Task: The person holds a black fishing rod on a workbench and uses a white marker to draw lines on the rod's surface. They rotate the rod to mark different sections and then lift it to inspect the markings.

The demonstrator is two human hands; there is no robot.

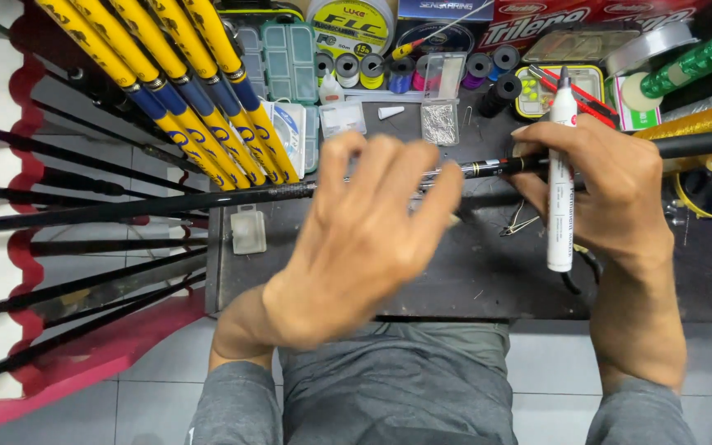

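Observation:
My right hand [603, 185] grips a black fishing rod [166, 203] that lies across the dark work mat [488, 280] from left to right. A white marker pen [560, 177] rests upright between that hand's fingers. My left hand [364, 239] hovers over the rod's middle, blurred, fingers spread, palm down. I cannot tell whether it touches the rod. A small bent wire piece [519, 224] lies on the mat just left of my right hand.
Several yellow-and-blue rods [183, 91] lean in from the upper left. Black rods [67, 288] fan out on the left. Thread spools [372, 67], clear tackle boxes [288, 51], a line spool [349, 23] and a green thread roll [694, 62] crowd the back. A small clear box [248, 229] sits at the mat's left edge.

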